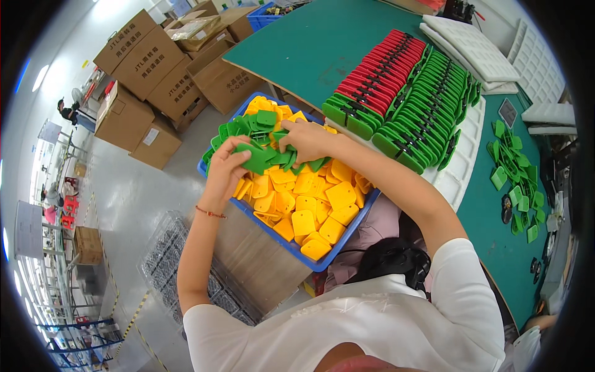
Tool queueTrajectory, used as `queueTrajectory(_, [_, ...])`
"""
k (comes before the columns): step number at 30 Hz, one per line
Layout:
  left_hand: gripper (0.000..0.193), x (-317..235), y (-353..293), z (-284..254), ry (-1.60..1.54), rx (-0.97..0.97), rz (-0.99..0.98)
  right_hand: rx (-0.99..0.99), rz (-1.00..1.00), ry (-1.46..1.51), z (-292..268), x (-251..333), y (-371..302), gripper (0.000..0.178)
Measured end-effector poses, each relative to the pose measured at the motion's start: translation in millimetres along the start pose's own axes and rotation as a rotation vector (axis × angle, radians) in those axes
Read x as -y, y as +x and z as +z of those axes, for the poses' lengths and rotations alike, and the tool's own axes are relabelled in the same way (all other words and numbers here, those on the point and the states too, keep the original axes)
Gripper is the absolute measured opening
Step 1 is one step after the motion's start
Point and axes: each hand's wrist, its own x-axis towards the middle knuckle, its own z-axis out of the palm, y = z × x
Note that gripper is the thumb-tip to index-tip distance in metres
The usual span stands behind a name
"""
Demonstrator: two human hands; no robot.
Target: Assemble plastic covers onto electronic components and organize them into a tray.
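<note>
A blue plastic crate (288, 247) in front of me holds many yellow plastic plates (304, 223) with rounded corners and small holes. On top of them, toward the far left side, lies a heap of green plastic plates (265, 119). My left hand (226, 166) pinches one green plate (257, 161) between thumb and fingers above the heap. My right hand (305, 140) reaches in from the right, its fingers bent down among the green plates. What those fingertips grip, if anything, is hidden.
A green-topped table (291, 53) carries rows of red clip assemblies (379, 77) and green ones (427, 111) on a white tray (455, 180). Loose green plates (517, 173) lie at the right. Cardboard boxes (152, 62) stack at the far left; a clear tray (167, 260) sits beside the crate.
</note>
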Motion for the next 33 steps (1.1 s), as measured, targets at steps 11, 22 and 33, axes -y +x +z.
queueTrajectory(11, [0.021, -14, 23, -9, -0.264, 0.03, 0.008, -0.248, -0.074, 0.651, -8, 8, -35, 0.018])
queueTrajectory(22, [0.036, 38, 24, 66, 1.679, 0.054, 0.304, -0.281, 0.14, 1.198, -71, -1, -101, 0.029])
queueTrajectory(33, [0.038, -8, 56, 30, 1.553, -0.126, -0.097, 0.198, 0.575, 1.089, -33, 18, -96, 0.049])
